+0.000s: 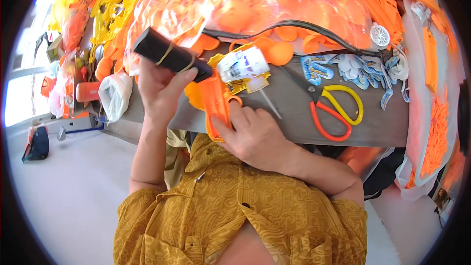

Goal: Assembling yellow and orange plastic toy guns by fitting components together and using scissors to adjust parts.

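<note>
My left hand (159,86) is closed around a black block-shaped bar (171,55) with a tan rubber band round it, held tilted over the table. The bar's lower end is just above an orange plastic shell (216,98), or touching it; I cannot tell which. My right hand (257,137) grips the near end of that shell, its fingers bent at the edge. Against the shell's far end lies a white plastic piece with printed marks (243,64) on a yellow plastic part (238,87). A thin pale rod (271,102) sticks out beside it.
Scissors with red and yellow handles (336,113) lie right of my right hand. Behind them are blue-and-white printed cut-outs (355,71). Clear bags of orange parts (274,10) fill the far side, with a black cord (294,24) in front. A white bag (115,95) hangs at the left edge.
</note>
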Motion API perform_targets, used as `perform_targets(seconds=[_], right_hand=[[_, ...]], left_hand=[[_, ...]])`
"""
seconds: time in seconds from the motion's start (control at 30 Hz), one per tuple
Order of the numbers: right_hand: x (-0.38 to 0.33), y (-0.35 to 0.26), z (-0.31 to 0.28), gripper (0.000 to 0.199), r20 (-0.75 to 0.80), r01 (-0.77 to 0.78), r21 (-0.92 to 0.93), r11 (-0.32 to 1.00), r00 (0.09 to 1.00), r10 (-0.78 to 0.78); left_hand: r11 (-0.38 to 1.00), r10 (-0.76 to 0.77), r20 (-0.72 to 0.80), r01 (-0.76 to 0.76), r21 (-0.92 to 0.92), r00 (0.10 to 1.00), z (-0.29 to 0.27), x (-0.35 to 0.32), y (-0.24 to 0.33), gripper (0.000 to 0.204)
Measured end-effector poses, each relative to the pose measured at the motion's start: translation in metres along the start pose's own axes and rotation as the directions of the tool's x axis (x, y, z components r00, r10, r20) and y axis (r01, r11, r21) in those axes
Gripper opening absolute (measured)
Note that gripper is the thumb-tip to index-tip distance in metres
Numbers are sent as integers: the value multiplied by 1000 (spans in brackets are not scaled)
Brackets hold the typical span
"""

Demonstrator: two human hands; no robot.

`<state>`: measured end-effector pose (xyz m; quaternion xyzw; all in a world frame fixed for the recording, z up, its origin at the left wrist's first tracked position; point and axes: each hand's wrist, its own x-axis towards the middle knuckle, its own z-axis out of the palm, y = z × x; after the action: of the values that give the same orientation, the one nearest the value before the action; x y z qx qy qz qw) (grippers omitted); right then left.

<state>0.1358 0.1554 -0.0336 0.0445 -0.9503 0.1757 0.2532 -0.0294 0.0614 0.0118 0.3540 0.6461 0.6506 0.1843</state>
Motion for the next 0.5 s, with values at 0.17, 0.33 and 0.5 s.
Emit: perform_targets(seconds=[0.17, 0.33, 0.5], right_hand=[[0, 0, -3, 34, -4, 17, 5, 1000, 1000, -17], [-1, 4, -2, 36, -30, 5, 51, 999, 1000, -4], [2, 2, -3, 40, -5, 4, 73, 997, 1000, -4]], left_hand=[[999, -6, -18, 5, -41, 1000, -8, 2, 1, 45], [863, -230, 13, 210, -459, 973, -46, -2, 15, 52], [839, -523, 7, 513, 178, 852, -100, -37, 34, 64]])
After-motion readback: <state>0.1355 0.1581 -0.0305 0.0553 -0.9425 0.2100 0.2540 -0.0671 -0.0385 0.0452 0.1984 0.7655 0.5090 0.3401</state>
